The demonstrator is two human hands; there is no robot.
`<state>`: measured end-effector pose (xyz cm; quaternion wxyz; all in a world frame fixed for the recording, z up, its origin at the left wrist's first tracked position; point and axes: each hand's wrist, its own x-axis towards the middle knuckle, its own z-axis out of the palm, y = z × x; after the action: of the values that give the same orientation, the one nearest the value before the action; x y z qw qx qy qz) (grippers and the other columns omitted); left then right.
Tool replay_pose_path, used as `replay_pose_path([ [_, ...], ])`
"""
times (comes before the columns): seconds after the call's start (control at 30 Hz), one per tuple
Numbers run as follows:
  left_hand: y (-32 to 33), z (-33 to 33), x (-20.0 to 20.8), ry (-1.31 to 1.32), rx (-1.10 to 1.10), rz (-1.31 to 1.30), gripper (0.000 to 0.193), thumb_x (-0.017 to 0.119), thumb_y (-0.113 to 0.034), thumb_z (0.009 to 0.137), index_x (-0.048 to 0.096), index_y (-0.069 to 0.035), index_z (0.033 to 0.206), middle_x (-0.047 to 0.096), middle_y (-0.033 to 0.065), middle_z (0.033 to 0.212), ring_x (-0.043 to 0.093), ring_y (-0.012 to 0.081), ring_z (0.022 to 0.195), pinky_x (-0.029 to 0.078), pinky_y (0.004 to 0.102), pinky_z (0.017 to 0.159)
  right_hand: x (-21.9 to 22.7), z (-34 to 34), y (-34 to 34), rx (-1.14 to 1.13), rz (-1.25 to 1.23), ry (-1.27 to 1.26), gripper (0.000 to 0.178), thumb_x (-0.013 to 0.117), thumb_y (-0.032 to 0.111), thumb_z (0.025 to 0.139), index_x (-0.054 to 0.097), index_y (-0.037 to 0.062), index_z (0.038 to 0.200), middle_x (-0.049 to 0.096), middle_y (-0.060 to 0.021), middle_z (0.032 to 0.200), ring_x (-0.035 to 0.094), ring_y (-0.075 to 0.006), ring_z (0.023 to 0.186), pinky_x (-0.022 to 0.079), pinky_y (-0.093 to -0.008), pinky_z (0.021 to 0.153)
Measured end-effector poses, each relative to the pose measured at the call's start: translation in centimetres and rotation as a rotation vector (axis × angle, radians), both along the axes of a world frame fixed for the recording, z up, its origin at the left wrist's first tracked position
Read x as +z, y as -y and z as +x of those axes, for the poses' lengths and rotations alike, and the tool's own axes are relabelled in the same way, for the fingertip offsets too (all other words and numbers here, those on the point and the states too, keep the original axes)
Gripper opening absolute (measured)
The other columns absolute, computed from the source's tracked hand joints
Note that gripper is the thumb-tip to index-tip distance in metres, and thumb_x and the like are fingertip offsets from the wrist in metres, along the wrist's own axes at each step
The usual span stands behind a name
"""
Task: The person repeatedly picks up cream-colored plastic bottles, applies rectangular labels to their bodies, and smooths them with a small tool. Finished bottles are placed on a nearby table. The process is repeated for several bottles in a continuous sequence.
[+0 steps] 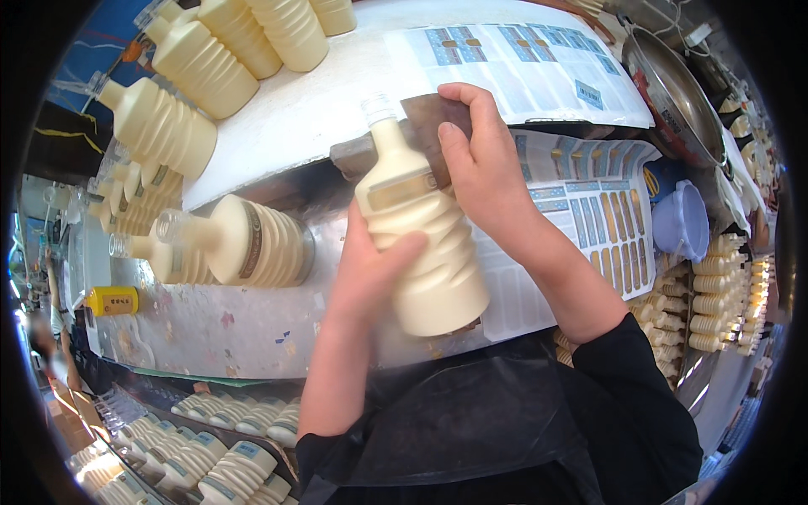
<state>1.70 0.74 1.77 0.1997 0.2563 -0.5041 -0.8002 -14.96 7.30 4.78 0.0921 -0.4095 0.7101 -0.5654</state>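
Note:
My left hand [370, 273] is wrapped round the middle of a ribbed cream bottle [438, 290], which leans over the near edge of the table with its clear threaded neck pointing away from me. Across the bottle's shoulder runs a brownish label band [402, 192]. Between thumb and fingers, my right hand [486, 160] pinches a thin, flat, dark brown piece [427, 122], perhaps a scraper. Its lower edge meets the bottle beside the band. Two similar bottles, one banded [261, 244] and another [181, 257], stand to the left of my left hand.
Label sheets [602, 223] lie right of the bottle, with more sheets [522, 63] on the raised white surface beyond. Several cream bottles [202, 63] stand far left. A yellow container [112, 300] sits left, a purple pail [680, 220] and metal pan [673, 88] right. Bottle rows [240, 475] fill the lower left.

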Motion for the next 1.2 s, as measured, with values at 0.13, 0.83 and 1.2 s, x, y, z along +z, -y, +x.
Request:
replay_pose_path([
  [0.13, -0.5, -0.8, 0.2, 0.028, 0.038, -0.153, 0.084, 0.083, -0.023, 0.084, 0.034, -0.001, 0.148, 0.054, 0.0136, 0.139, 0.057, 0.0229, 0.125, 0.047, 0.0374, 0.106, 1.5, 2.0, 1.1, 0.015, 0.050, -0.241, 0.035, 0.050, 0.006, 0.100, 0.044, -0.0001, 0.134, 0.049, -0.0243, 0.131, 0.056, -0.0430, 0.116, 0.046, -0.0471, 0.101],
  [0.83, -0.3, -1.5, 0.9, 0.057, 0.112, 0.046, 0.054, 0.048, -0.044, 0.108, 0.048, -0.002, 0.141, 0.063, 0.0125, 0.129, 0.064, 0.0187, 0.112, 0.053, 0.0358, 0.096, -0.9, 0.3, -0.3, -0.025, 0.000, -0.220, 0.039, 0.051, 0.005, 0.096, 0.046, -0.0011, 0.134, 0.052, -0.0233, 0.130, 0.053, -0.0381, 0.125, 0.042, -0.0447, 0.108],
  [1.2, 0.4, -0.6, -0.9, 0.056, 0.177, 0.119, 0.052, 0.034, -0.042, 0.113, 0.053, 0.000, 0.137, 0.064, 0.0139, 0.130, 0.065, 0.0233, 0.115, 0.054, 0.0398, 0.098, -1.0, 0.4, -2.4, -0.078, -0.106, -0.183, 0.031, 0.057, 0.004, 0.094, 0.057, 0.0027, 0.125, 0.064, -0.0159, 0.107, 0.064, -0.0395, 0.104, 0.050, -0.0457, 0.098],
])
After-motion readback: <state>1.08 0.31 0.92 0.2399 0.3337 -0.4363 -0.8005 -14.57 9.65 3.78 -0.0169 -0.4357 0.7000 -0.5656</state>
